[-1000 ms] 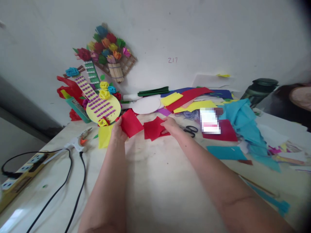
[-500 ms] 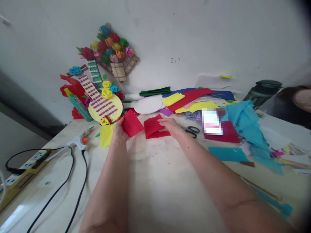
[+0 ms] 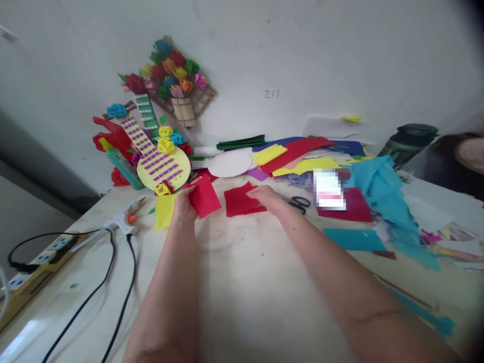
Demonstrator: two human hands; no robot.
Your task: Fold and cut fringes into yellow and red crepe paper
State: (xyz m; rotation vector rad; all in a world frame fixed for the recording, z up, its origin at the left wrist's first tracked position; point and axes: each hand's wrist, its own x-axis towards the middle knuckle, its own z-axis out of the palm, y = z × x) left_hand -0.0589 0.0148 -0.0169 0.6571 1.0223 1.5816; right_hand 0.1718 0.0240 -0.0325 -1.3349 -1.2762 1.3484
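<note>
My left hand (image 3: 184,206) is closed on a red paper square (image 3: 204,196), held up off the table at its lower left corner. My right hand (image 3: 269,197) rests on a small pile of red paper squares (image 3: 239,200) lying on the table, fingers curled over their right edge. A yellow paper square (image 3: 164,210) lies just left of my left hand. Black scissors (image 3: 300,203) lie right beside my right hand.
A yellow paper guitar with flowers (image 3: 158,162) and a flower basket craft (image 3: 177,80) lean on the wall. Coloured sheets (image 3: 298,151), teal paper (image 3: 381,191), a white disc (image 3: 230,164), a glue gun (image 3: 123,219) with cord, a power strip (image 3: 30,272), a dark bottle (image 3: 406,141).
My left hand has tilted its red square slightly lower and nearer the pile. My right hand has shifted a little on the red pile, which now lies flatter.
</note>
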